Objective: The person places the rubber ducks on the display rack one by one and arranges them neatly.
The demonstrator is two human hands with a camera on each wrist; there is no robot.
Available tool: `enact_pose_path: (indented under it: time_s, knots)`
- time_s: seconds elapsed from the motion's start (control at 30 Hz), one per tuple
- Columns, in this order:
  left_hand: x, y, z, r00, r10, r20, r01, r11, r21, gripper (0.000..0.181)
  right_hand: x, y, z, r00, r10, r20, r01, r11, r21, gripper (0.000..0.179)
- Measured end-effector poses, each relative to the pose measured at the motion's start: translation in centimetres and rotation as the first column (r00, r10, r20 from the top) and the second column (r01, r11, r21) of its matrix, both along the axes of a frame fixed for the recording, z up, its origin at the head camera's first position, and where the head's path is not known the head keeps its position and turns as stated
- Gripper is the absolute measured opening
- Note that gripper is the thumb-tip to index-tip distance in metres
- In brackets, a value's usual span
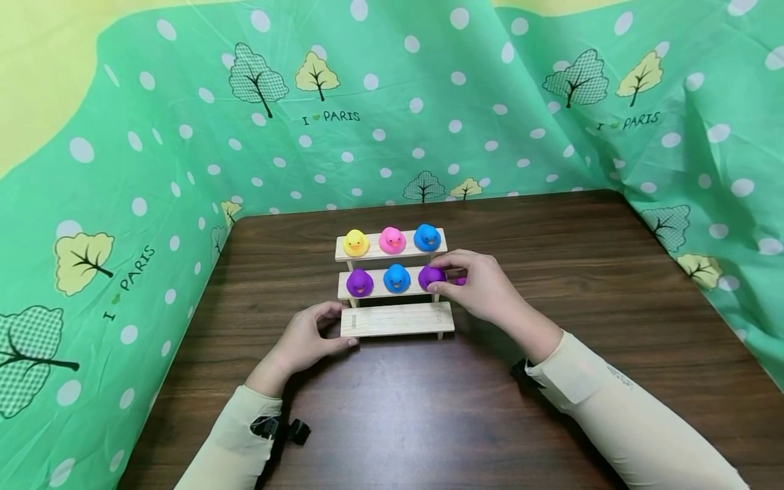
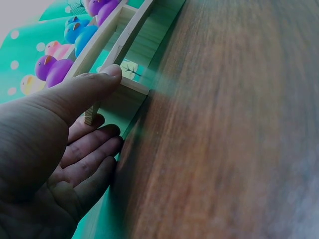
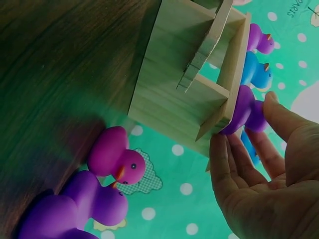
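Observation:
A three-tier wooden display stand stands on the table. At the right end of its middle tier, my right hand grips a purple rubber duck between thumb and fingers. My left hand holds the left end of the stand, thumb at the front edge of the bottom tier and fingers behind. Another purple duck and a blue duck share the middle tier. On the top tier sit a yellow duck, a pink duck and a second blue duck.
In the right wrist view, a magenta duck and purple ducks lie on the dark wooden table beside the stand; my right hand mostly hides them from the head camera. A green dotted cloth hangs behind and along the sides.

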State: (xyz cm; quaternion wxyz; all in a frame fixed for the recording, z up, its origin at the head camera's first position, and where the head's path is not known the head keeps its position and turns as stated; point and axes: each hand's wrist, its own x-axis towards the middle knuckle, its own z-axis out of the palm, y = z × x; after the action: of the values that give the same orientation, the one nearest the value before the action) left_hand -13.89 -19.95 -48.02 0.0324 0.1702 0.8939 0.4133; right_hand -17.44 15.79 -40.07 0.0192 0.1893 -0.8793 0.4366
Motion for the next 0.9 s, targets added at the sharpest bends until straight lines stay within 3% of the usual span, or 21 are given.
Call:
enact_pose_path:
  time_s: [0.27,0.63,0.9]
  knots:
    - [0.1,0.1,0.2,1.0,0.003,0.022,-0.003,1.0,0.003,0.056,-0.1,0.1,0.1,1.0,-0.017,-0.018,0.017,1.0,0.012,0.034]
    - [0.1,0.2,0.4,1.0,0.011,0.026,-0.01,1.0,-0.016,0.057,0.0,0.5,0.1,1.0,-0.01,-0.007,0.009,0.999,-0.045,0.037]
    - [0.2,0.2,0.4,1.0,-0.007,0.007,0.006,1.0,0.014,0.056,0.0,2.0,-0.1,0.999,-0.038,-0.016,0.038,0.999,-0.002,0.044]
